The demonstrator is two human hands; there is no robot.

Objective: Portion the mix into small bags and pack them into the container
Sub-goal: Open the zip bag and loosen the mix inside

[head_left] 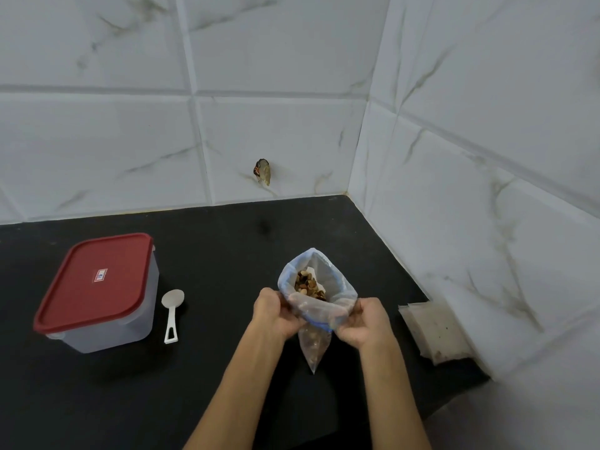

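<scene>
A clear zip bag with a blue seal strip stands open-mouthed on the black counter, brown nut mix showing inside. My left hand pinches the bag's left rim and my right hand pinches its right rim, holding the mouth apart. The bag's lower tip hangs between my wrists. A translucent container with a red lid sits closed at the left. Beside it lies a white plastic spoon, bowl pointing away from me.
A stack of small clear bags lies against the right tiled wall. Marble-look tiles close off the back and right sides. A dark hole with wires marks the back wall. The counter's front edge drops off at lower right.
</scene>
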